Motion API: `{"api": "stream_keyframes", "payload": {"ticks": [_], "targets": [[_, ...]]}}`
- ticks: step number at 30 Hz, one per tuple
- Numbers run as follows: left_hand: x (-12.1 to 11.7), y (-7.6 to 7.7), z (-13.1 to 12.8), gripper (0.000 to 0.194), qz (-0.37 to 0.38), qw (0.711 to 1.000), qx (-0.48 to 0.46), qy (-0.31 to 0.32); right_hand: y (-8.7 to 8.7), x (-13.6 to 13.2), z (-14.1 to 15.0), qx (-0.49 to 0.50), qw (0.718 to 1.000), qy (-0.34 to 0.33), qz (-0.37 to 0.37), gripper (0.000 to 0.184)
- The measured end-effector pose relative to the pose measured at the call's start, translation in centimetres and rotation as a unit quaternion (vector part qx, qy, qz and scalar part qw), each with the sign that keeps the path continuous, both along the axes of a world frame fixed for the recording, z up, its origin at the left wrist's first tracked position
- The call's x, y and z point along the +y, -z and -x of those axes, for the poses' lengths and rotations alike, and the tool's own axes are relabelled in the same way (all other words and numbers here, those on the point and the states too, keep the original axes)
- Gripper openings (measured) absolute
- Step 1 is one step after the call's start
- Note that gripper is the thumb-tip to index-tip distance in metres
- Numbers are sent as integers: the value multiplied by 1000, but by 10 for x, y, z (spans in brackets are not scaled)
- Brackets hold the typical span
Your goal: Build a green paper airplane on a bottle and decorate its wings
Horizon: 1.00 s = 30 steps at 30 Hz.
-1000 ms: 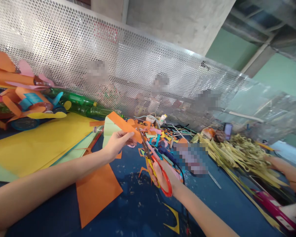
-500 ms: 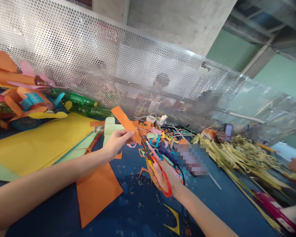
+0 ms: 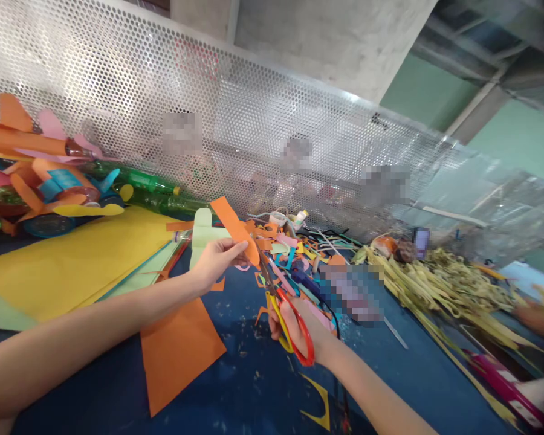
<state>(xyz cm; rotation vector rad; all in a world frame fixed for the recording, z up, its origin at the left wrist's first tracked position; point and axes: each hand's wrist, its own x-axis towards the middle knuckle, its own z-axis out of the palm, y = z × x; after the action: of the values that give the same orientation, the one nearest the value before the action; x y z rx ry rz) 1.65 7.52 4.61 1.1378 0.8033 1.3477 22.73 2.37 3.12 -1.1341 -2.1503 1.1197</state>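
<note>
Between thumb and fingers, my left hand (image 3: 217, 260) pinches a strip of orange paper (image 3: 233, 226) above the table. My right hand (image 3: 299, 326) grips scissors (image 3: 277, 296) with one red and one yellow handle. Their blades reach up to the right edge of the orange strip, whose lower end is rounded. Behind my left hand stands a pale green paper piece (image 3: 202, 228). An orange sheet (image 3: 181, 356) lies flat on the table below my left wrist. Cut paper scraps (image 3: 285, 248) are heaped just beyond the scissors.
Yellow sheets (image 3: 81, 260) lie at the left, with bottle-and-paper models (image 3: 63, 181) behind them. A perforated metal panel (image 3: 254, 109) borders the back. Dried leaf strips (image 3: 435, 284), a magenta tool (image 3: 503, 386) and another person's hand (image 3: 539, 320) are at the right.
The orange strip has turned more upright in my left hand, its top shifting right. The scissor handles have spread apart. At the right, the other person's hand has moved.
</note>
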Motion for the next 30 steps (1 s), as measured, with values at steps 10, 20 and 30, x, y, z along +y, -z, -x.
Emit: {"api": "stream_keyframes", "payload": {"ticks": [10, 20, 30], "targets": [[-6, -4, -3, 36, -28, 996, 86, 0, -4, 0, -1, 14, 999, -29, -6, 62], [-10, -8, -4, 34, -68, 986, 150, -3, -10, -1, 0, -6, 998, -21, -63, 60], [-10, -7, -2, 33, -95, 978, 184, 16, -18, -4, 3, -11, 999, -8, -46, 62]]}}
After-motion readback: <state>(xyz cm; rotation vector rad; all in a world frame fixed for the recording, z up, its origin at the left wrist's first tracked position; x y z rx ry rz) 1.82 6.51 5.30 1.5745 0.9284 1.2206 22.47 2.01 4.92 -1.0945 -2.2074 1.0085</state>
